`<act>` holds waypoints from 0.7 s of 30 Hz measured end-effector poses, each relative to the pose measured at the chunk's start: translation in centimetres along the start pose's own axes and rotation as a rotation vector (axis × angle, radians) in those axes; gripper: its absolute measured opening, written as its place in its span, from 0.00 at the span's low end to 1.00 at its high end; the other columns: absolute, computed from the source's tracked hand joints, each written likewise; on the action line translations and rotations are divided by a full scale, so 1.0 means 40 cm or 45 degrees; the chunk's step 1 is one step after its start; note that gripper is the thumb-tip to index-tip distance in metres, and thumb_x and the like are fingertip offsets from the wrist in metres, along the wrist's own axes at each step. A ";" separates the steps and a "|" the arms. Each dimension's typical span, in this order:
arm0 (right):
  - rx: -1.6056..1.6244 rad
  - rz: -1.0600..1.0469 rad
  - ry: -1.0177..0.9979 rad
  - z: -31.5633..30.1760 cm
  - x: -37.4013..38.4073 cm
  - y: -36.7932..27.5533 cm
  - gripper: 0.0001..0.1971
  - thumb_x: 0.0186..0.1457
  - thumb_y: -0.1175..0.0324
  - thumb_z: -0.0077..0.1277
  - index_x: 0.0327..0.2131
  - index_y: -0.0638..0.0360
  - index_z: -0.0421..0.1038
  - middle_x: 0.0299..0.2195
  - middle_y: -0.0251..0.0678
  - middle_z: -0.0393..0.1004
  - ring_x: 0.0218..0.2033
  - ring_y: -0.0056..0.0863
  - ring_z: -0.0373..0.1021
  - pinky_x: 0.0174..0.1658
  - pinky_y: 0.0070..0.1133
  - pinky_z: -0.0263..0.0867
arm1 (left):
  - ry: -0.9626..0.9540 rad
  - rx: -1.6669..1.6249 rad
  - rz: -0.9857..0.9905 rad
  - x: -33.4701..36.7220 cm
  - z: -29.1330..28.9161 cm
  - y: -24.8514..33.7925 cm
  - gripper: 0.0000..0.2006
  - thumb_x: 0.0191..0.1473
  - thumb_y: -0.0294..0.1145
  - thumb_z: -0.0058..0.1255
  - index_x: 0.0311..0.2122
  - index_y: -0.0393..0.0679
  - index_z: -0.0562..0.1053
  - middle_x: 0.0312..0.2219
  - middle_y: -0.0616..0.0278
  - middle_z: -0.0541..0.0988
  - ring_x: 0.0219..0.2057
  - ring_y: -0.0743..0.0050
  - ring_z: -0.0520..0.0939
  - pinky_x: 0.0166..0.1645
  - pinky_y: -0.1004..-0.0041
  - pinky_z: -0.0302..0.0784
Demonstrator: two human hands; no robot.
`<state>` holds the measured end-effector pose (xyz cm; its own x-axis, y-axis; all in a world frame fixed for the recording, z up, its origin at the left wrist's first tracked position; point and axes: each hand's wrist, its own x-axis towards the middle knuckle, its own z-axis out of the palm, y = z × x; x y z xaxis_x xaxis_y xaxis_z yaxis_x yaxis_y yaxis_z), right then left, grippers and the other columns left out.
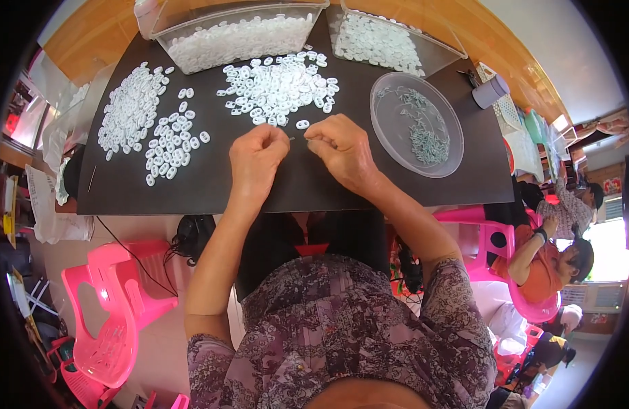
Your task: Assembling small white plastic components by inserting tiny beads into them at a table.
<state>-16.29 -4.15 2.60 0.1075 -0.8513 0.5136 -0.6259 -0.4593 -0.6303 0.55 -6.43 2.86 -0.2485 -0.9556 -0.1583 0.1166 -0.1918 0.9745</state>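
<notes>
Over the dark table (198, 194), near its front edge, both my hands are close together. My left hand (256, 160) is closed in a pinch. Close to its fingertips a tiny greyish sliver shows, too small to make out. Fingers curled and pressed together, my right hand (345, 151) faces it across a narrow gap; whatever it grips is hidden. One white oval piece with two holes (302, 125) lies just beyond the gap. Behind it spreads a heap of the same white pieces (280, 87). A round clear tray (391, 151) right of my right hand holds many small grey-green, thin parts (429, 144).
At left are a dense pile (129, 112) and a looser group of white pieces (168, 150). Two clear bins (328, 5) (437, 58) of white pieces stand at the back. A grey cylinder (490, 92) is at right. Pink chairs (110, 327) and other people (543, 262) are around the table.
</notes>
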 end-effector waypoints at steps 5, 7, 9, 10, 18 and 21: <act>0.002 0.081 0.028 -0.010 -0.005 0.034 0.08 0.41 0.81 0.54 0.28 0.59 0.72 0.22 0.31 0.68 0.23 0.22 0.63 0.27 0.18 0.60 | 0.240 1.109 0.810 0.076 -0.002 -0.030 0.03 0.46 0.25 0.49 0.28 0.39 0.73 0.21 0.55 0.73 0.22 0.63 0.75 0.28 0.69 0.69; -0.041 0.074 0.011 -0.013 -0.006 0.035 0.07 0.41 0.80 0.54 0.27 0.59 0.73 0.22 0.31 0.68 0.24 0.21 0.63 0.29 0.18 0.60 | 0.242 1.317 0.832 0.082 -0.008 -0.036 0.04 0.46 0.25 0.50 0.29 0.40 0.73 0.23 0.53 0.74 0.24 0.58 0.76 0.29 0.68 0.70; -0.021 0.102 0.019 -0.013 -0.010 0.039 0.07 0.41 0.80 0.54 0.27 0.59 0.73 0.22 0.31 0.68 0.24 0.21 0.63 0.29 0.17 0.60 | 0.294 1.306 0.860 0.073 -0.014 -0.039 0.04 0.45 0.24 0.51 0.30 0.40 0.73 0.26 0.51 0.74 0.25 0.52 0.75 0.30 0.65 0.70; 0.000 0.125 0.023 -0.013 -0.012 0.040 0.07 0.41 0.80 0.54 0.27 0.59 0.73 0.22 0.30 0.68 0.25 0.20 0.63 0.29 0.17 0.60 | 0.290 1.308 0.859 0.069 -0.018 -0.044 0.04 0.45 0.24 0.51 0.30 0.40 0.73 0.26 0.51 0.74 0.25 0.52 0.75 0.30 0.65 0.70; 0.311 0.381 -0.034 -0.021 -0.029 -0.016 0.06 0.44 0.80 0.53 0.29 0.61 0.74 0.25 0.27 0.70 0.26 0.13 0.63 0.30 0.13 0.60 | 0.051 0.111 0.129 -0.027 -0.026 -0.033 0.06 0.52 0.27 0.50 0.33 0.35 0.71 0.22 0.65 0.72 0.19 0.83 0.70 0.22 0.81 0.66; 0.566 0.509 -0.064 -0.015 -0.037 -0.055 0.05 0.46 0.79 0.52 0.31 0.63 0.73 0.27 0.26 0.72 0.27 0.11 0.65 0.32 0.12 0.61 | -0.094 -0.400 -0.005 -0.066 -0.015 -0.040 0.06 0.53 0.27 0.50 0.33 0.35 0.71 0.21 0.63 0.74 0.16 0.84 0.70 0.19 0.84 0.64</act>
<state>-15.52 -1.71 3.57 -0.0264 -0.9859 0.1652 -0.2432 -0.1540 -0.9577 1.61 -3.73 1.64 -0.3173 -0.9381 -0.1387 0.4039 -0.2660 0.8753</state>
